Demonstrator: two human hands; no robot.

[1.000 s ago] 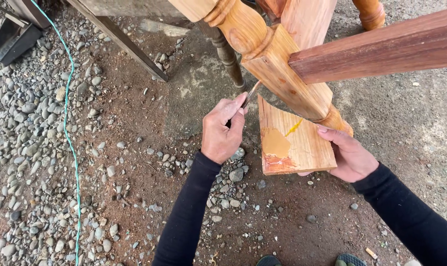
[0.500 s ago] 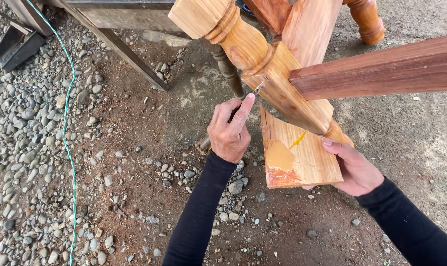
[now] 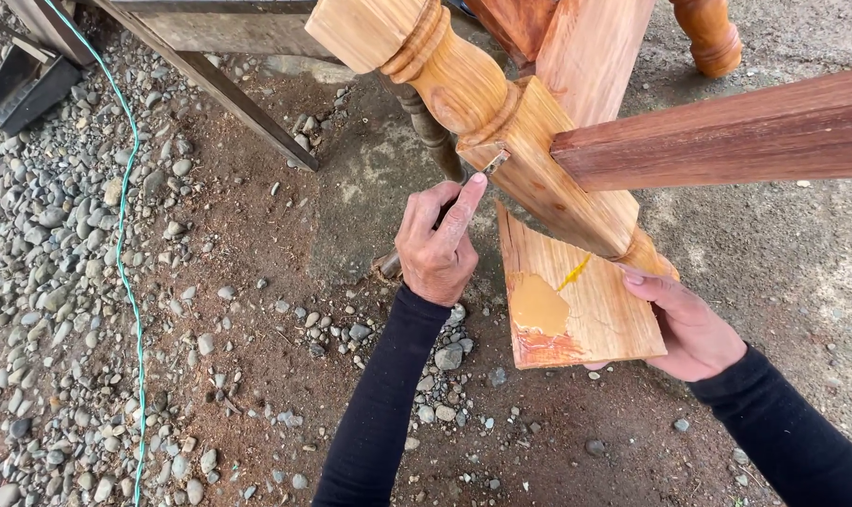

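Gripping a small putty knife [image 3: 494, 161], left hand [image 3: 437, 246] clenched around the handle, forefinger stretched along it, seemingly to steer the blade tip. Pressing that tip against the pale turned wooden leg [image 3: 487, 117], right at the corner where the square block meets the dark reddish rail [image 3: 726, 131]. Right hand [image 3: 693, 324] closed on the far edge of a flat wood offcut [image 3: 576, 296], fingers curled underneath, thumb on the edge. Holding the offcut level just below the joint, serving as a palette by the look of it: blob of tan filler [image 3: 537, 305] sitting on top, close to the blade. Leg slanting overhead, above gravel and dirt ground [image 3: 257, 310]. Green cord [image 3: 123, 244] trailing across the stones, well apart.
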